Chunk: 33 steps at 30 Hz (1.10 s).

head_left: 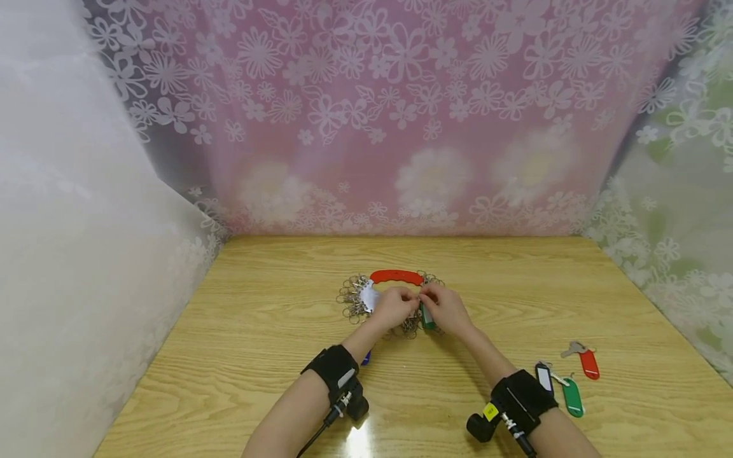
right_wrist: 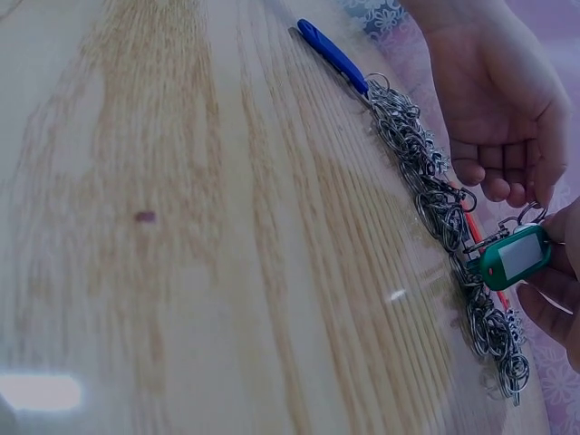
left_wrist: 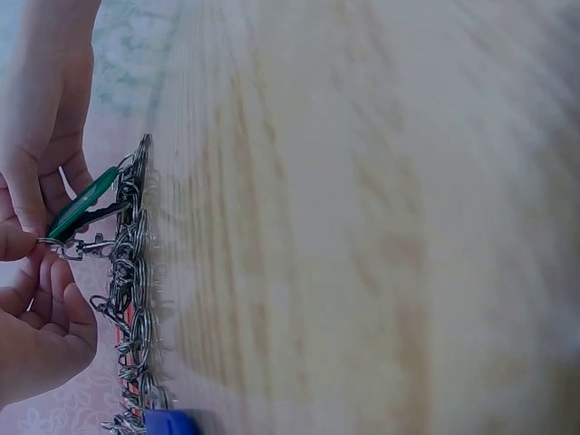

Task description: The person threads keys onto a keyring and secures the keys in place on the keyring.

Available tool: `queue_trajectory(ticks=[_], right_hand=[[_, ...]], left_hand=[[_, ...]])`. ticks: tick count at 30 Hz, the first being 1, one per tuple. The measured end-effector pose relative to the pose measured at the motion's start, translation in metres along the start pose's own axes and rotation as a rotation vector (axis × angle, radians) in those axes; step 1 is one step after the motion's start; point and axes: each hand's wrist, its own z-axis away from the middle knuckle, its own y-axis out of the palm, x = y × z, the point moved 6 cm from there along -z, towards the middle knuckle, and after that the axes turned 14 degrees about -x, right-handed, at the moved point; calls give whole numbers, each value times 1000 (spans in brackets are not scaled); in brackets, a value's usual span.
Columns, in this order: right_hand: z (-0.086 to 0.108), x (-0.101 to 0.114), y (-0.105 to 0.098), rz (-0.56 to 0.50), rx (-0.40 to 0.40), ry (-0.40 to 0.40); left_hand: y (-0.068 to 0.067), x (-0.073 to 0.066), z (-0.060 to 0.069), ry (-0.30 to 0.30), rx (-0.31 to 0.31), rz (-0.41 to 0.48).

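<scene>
While between 2 hands (head_left: 395, 306) (head_left: 448, 310), round metal ring (right_wrist: 535, 215)

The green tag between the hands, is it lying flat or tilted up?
Tilted up: in the left wrist view, the green tag slants off the table towards the right hand.

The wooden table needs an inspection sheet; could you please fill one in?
Surface: wood-grain table, glossy, with one small dark mark.
Job's things: red-handled holder bearing metal clips; green tag and blue tag beside the clips.
Clutter: red tag, black tag, second green tag and a key at right.
Grippers: left hand and right hand pinch at a metal ring by the green tag.
Cables: left cable and right cable at the wrist straps.
Surroundings: pink floral sheet behind, pale sheets either side.
</scene>
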Motion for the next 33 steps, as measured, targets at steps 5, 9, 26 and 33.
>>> queue_trajectory(ticks=[5, 9, 26, 33], right_hand=[[0, 2, 1, -4, -8, -29], [0, 2, 2, -3, -9, -32], [0, 8, 3, 51, -6, -151], [-1, 9, 2, 77, -16, -182]], left_hand=[[-1, 2, 0, -52, -4, 36], [-2, 2, 0, -72, -14, 48], [0, 8, -3, -139, -24, 94], [0, 7, -3, -147, -28, 133]])
